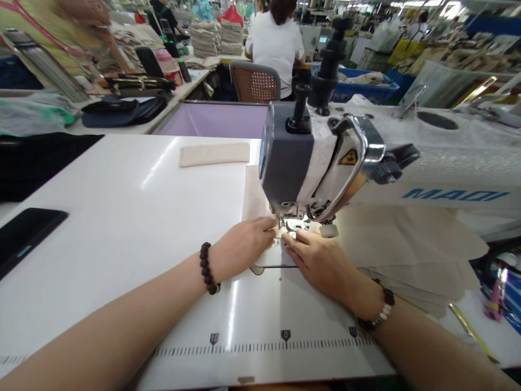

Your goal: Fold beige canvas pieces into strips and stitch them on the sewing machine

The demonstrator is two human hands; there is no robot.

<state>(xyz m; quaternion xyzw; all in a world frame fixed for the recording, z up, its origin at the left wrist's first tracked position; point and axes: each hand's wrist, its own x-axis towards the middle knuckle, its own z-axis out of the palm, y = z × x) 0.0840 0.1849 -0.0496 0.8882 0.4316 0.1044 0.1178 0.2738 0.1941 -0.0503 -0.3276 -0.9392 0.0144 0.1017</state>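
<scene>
A beige fabric piece (253, 196) lies under the head of a white and grey sewing machine (287, 155). My left hand (246, 244), dark beads at its wrist, is closed with its fingertips on the fabric just left of the presser foot (299, 224). From the right, my right hand (321, 258) holds the fabric down, its fingers bent toward the lit needle area and the thumb below them. The fabric's edge between the fingertips is mostly hidden by my hands and the machine.
A folded beige strip (215, 155) lies behind on the white table (163, 217). More beige panels (407, 239) spread under the machine arm. A phone (30, 239) is at left; yellow-handled tweezers (472, 331) lie at right. A person in white (274, 41) sits ahead.
</scene>
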